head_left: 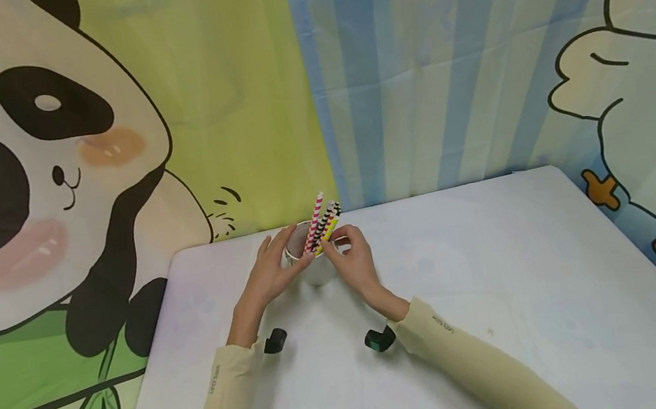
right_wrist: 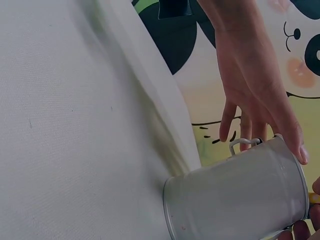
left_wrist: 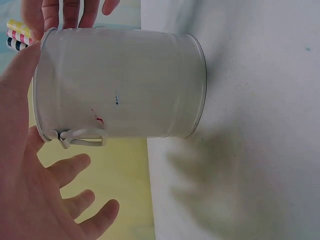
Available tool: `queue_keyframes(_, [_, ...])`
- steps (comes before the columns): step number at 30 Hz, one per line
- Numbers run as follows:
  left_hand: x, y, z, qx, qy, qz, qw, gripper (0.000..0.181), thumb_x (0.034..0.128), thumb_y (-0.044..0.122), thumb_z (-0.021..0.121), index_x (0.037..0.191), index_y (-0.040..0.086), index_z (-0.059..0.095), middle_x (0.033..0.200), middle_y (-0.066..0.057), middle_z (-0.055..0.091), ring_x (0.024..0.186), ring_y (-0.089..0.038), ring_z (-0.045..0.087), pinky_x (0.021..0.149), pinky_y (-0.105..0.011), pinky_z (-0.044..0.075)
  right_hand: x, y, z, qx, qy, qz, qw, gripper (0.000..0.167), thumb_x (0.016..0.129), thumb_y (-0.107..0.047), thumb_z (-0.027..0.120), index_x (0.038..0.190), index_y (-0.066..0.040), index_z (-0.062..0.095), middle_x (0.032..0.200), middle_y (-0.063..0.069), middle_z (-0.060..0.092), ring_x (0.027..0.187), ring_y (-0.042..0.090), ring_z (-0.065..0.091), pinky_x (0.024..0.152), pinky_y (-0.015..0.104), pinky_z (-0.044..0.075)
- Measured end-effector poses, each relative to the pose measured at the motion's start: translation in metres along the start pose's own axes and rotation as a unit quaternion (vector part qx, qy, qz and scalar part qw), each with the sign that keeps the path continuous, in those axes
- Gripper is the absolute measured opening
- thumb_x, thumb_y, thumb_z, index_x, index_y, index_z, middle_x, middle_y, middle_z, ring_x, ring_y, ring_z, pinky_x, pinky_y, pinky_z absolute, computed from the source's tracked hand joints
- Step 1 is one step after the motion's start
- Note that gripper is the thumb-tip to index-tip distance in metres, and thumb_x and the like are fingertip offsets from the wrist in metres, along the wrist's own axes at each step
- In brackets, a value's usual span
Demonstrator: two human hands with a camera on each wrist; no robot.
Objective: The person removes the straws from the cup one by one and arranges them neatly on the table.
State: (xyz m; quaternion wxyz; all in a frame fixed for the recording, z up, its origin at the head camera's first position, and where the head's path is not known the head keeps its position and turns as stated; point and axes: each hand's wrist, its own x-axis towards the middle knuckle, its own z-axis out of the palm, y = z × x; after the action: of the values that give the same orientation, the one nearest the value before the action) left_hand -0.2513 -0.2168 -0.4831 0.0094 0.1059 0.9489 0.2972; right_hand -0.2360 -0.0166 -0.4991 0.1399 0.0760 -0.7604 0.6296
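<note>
A small white metal bucket (head_left: pixel 319 275) with a wire-loop side handle (left_wrist: pixel 82 136) stands near the table's back edge. Striped paper straws (head_left: pixel 319 227) in pink, black and yellow rise from its mouth, leaning to the right. My left hand (head_left: pixel 268 275) holds the bucket's left rim, thumb on the near side and index finger beyond it, the other fingers spread. At the right rim, my right hand (head_left: pixel 354 264) pinches the straws between thumb and fingers. Their lower ends are hidden inside the bucket. Yellow shows between the right fingertips in the right wrist view.
A white-covered table (head_left: pixel 475 295) spreads beneath both arms. Behind it hangs a cloth backdrop (head_left: pixel 237 105) with a panda and stripes. Black wrist devices (head_left: pixel 380 339) sit at both cuffs of the beige sleeves (head_left: pixel 476 366).
</note>
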Motion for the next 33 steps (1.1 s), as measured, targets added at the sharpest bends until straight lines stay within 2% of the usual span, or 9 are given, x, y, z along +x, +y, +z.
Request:
queue_keyframes(14, [0.0,0.0,0.001,-0.011,-0.001,-0.012,0.9999,0.085,0.085,0.079,0.053,0.157,0.044,0.024,0.166,0.001,0.027,0.155,-0.04,0.01,0.112,-0.072,0.025,0.002,0.001,0.003,-0.008,0.015,0.002,0.9999,0.025,0.094,-0.023,0.07,0.103,-0.001,0.061,0.107,0.016,0.06,0.099,0.035,0.062,0.077,0.03,0.044])
queue_keyframes(22, [-0.001,0.001,0.001,-0.011,-0.004,-0.015,0.9998,0.086,0.0858,0.078,0.054,0.158,0.042,0.024,0.166,0.0,0.027,0.155,-0.041,0.009,0.113,-0.073,0.024,0.004,-0.006,0.001,0.001,0.027,-0.01,0.9996,0.021,0.092,-0.018,0.07,0.102,-0.001,0.062,0.109,0.022,0.061,0.103,0.04,0.06,0.081,0.042,0.048])
queue_keyframes(29, [-0.001,0.002,0.0,-0.011,-0.007,-0.012,0.9998,0.085,0.0865,0.077,0.054,0.158,0.042,0.023,0.167,0.001,0.026,0.155,-0.041,0.009,0.113,-0.072,0.024,0.005,-0.013,-0.003,0.006,0.03,-0.011,0.9995,0.021,0.092,-0.02,0.07,0.102,-0.003,0.062,0.108,0.02,0.061,0.102,0.04,0.06,0.079,0.038,0.048])
queue_keyframes(33, [-0.001,0.002,0.0,-0.016,-0.008,-0.011,0.9998,0.084,0.0869,0.075,0.056,0.158,0.043,0.024,0.166,0.001,0.027,0.155,-0.04,0.009,0.114,-0.072,0.024,0.007,-0.014,-0.004,0.01,0.037,-0.027,0.9989,0.02,0.093,-0.018,0.07,0.102,-0.002,0.062,0.107,0.019,0.061,0.099,0.039,0.058,0.08,0.046,0.05])
